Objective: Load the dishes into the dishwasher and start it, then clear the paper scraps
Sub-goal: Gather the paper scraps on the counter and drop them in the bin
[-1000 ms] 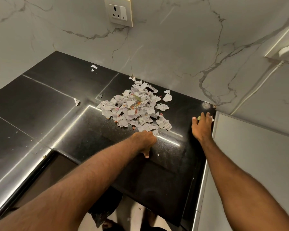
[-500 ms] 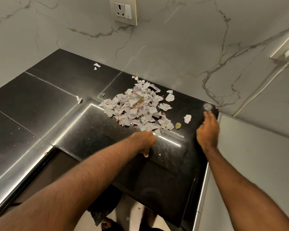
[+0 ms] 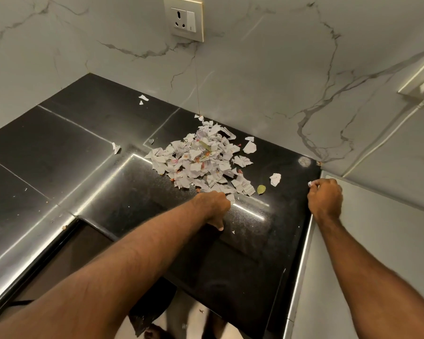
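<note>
A heap of torn white paper scraps [image 3: 198,160] lies on the black stone counter [image 3: 83,148] near the back wall. My left hand [image 3: 214,206] rests on the counter at the heap's near edge, knuckles up and fingers curled under. What is inside it is hidden. My right hand [image 3: 324,199] is at the counter's right edge, fingers curled, pinching a tiny white scrap [image 3: 309,184] at its fingertips. Between heap and right hand lie a loose scrap [image 3: 275,179] and a small green leaf [image 3: 261,189].
Stray scraps sit farther out, two at the back [image 3: 143,97] and one to the left [image 3: 116,148]. Marble walls close the back and left, with a wall socket [image 3: 183,19] above. A grey panel [image 3: 377,241] borders the counter on the right. Floor shows below the front edge.
My right hand drew back from the far right corner to the counter's right edge and curled, now pinching a tiny scrap. My left hand has stayed put.
</note>
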`<state>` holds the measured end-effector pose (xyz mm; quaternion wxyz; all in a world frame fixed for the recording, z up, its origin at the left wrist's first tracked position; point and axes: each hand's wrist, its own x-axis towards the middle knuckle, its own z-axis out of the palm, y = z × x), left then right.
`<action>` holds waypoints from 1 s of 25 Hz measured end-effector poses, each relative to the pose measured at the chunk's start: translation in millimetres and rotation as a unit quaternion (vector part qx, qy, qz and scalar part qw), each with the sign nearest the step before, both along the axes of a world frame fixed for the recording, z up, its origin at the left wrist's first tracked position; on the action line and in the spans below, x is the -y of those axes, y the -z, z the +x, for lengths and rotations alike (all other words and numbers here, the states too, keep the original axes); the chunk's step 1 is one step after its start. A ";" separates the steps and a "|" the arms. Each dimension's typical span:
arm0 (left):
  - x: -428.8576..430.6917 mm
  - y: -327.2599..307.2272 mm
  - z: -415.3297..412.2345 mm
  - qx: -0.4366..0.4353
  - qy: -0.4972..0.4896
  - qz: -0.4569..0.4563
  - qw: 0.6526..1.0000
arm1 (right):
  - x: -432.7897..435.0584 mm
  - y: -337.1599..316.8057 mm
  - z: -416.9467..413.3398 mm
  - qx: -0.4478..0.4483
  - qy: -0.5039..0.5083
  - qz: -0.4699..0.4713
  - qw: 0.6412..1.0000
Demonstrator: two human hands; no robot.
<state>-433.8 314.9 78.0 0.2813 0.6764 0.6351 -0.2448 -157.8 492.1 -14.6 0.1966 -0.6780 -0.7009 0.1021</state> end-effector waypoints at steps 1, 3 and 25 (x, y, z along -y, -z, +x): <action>0.4 0.4 -7.2 0.014 -0.011 0.015 1.000 | 5.5 2.5 -4.3 -0.050 0.002 -0.001 0.999; 3.1 3.9 -24.7 0.034 -0.024 0.029 0.999 | 13.1 8.4 -13.7 -0.104 -0.002 -0.002 0.995; 62.3 91.4 -104.9 0.057 -0.329 0.463 0.821 | 99.6 14.4 -179.3 -0.134 -0.203 -0.093 0.966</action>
